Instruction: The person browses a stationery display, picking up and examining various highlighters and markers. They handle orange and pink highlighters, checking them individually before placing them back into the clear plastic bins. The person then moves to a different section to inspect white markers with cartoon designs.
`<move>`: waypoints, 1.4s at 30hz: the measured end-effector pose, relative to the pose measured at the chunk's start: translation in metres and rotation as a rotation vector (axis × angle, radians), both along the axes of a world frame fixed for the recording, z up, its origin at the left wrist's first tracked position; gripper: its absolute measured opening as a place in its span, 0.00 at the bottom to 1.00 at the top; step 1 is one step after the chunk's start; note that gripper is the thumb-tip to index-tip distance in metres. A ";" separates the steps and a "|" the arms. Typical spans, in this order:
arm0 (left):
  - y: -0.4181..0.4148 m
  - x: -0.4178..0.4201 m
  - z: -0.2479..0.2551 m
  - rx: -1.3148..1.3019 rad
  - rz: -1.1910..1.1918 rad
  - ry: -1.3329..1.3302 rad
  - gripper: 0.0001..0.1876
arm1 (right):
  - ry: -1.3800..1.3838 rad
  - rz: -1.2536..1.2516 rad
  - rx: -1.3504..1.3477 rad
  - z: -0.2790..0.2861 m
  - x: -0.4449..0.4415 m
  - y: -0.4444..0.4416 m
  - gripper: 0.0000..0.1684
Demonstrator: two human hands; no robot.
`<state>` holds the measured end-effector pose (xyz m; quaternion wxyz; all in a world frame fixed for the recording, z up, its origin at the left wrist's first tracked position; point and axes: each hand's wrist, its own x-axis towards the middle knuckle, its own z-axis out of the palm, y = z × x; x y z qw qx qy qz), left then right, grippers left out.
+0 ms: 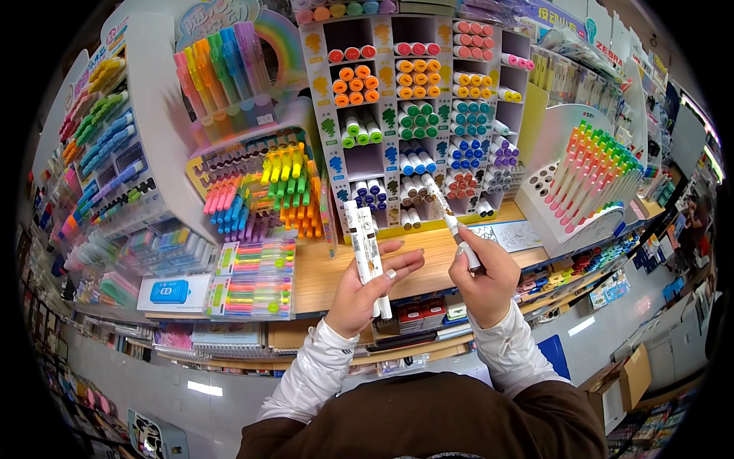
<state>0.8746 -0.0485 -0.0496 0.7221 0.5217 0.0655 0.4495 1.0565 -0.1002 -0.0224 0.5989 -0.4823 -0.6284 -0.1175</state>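
Note:
My left hand (367,287) is palm up, with white marker pens (360,252) lying side by side under the thumb; at least two show. The fingers stretch out beyond them. My right hand (487,275) grips another white marker pen (438,201) with a brown pattern, near its dark-banded lower end. That pen slants up and left. Its far end overlaps the brown-ended markers (412,195) in a white display rack (358,158); whether it touches them I cannot tell. Sorted by colour, round marker ends fill many of the rack's compartments, including orange (355,86) and green ones (418,120).
A wooden counter (321,275) carries the rack. On its left are highlighter packs (258,281) and a stand of bright pens (264,195). A white pen holder (550,229) with pink-and-green pens stands on the right. Shelves with notebooks (229,338) run below. An open cardboard box (633,373) sits lower right.

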 end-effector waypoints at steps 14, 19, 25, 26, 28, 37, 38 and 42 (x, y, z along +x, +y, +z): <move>0.002 -0.001 -0.003 0.018 -0.023 0.013 0.24 | 0.017 0.025 -0.104 0.013 -0.004 0.074 0.15; 0.003 -0.002 -0.004 0.035 -0.013 0.012 0.24 | -0.081 0.092 -0.271 0.017 0.002 0.075 0.20; 0.001 0.000 -0.002 0.009 0.013 0.035 0.25 | 0.022 0.112 -0.212 0.011 0.001 0.056 0.17; 0.001 0.000 -0.001 0.016 0.013 0.037 0.25 | -0.006 0.135 -0.134 0.006 0.004 0.061 0.16; 0.001 -0.001 0.000 0.029 0.012 0.047 0.25 | -0.034 0.113 -0.120 0.006 0.005 0.068 0.15; 0.000 -0.002 0.002 -0.038 0.021 0.046 0.18 | -0.008 0.130 -0.288 0.008 0.000 0.057 0.24; 0.001 -0.002 0.000 -0.022 0.021 0.012 0.15 | -0.016 0.138 -0.320 0.008 -0.004 0.049 0.26; 0.004 -0.002 -0.013 -0.072 0.009 -0.097 0.08 | -0.118 0.418 -0.264 -0.012 -0.022 0.011 0.31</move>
